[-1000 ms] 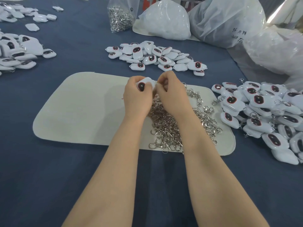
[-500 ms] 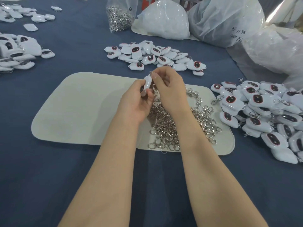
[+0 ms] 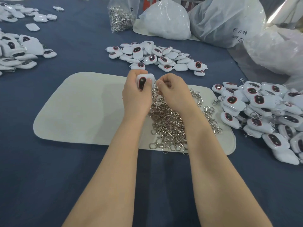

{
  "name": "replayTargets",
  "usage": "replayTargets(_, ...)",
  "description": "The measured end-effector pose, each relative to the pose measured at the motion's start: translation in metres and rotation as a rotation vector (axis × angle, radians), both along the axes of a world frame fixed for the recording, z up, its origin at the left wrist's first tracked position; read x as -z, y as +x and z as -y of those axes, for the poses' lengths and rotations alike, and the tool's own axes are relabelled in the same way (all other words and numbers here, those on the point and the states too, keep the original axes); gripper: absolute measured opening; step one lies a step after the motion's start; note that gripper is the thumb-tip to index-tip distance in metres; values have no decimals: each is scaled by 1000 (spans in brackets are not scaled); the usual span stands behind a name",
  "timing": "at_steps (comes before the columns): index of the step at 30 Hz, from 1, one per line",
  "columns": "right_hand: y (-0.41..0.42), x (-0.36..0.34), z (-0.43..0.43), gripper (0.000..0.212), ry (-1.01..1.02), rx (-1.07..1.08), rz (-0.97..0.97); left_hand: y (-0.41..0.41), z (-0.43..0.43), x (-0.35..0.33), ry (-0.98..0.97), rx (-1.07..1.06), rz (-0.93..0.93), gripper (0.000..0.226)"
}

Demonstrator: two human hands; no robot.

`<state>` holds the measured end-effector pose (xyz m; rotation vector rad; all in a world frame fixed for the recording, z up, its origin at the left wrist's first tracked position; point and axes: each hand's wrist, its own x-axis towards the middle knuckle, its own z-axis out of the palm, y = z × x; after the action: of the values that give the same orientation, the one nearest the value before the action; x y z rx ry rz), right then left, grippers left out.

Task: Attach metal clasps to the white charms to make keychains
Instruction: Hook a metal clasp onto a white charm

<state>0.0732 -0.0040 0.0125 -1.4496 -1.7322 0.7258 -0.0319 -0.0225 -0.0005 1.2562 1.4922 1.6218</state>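
My left hand (image 3: 136,95) grips a white charm (image 3: 144,81) with a dark, red-rimmed oval face turned toward me. Beside it, my right hand (image 3: 173,92) pinches a small metal clasp (image 3: 155,85) at the charm's right edge. Both hands hover over a heap of loose silver clasps (image 3: 170,126) on a cream mat (image 3: 85,112). A pile of plain charms (image 3: 155,56) lies just beyond the mat. To the right sits a pile of charms with clasps on them (image 3: 262,112).
More charms lie at the far left (image 3: 18,51) on the blue tablecloth. A clear bag of clasps (image 3: 121,15) and large white plastic bags (image 3: 226,22) stand at the back and right.
The charm has turned from edge-on to face me in my left hand. Both hands have dropped slightly, and my right hand now pinches at the charm's right edge.
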Motion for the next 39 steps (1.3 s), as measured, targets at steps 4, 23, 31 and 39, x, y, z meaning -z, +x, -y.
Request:
replayTargets(4, 1, 0, 0, 14, -38, 7, -41, 4, 4, 1, 85, 2, -176, 17)
replayTargets(23, -7, -1, 4, 5, 66, -23, -242, -4, -2, -10, -335, 173, 1188, 10)
replayTargets(31, -3, -1, 2, 6, 17, -13, -98, -1, -4, -4, -238, 137, 823, 10)
replayTargets(39, 10, 5, -4, 14, -143, -55, -273, 6, 3, -1, 107, 75, -55, 16)
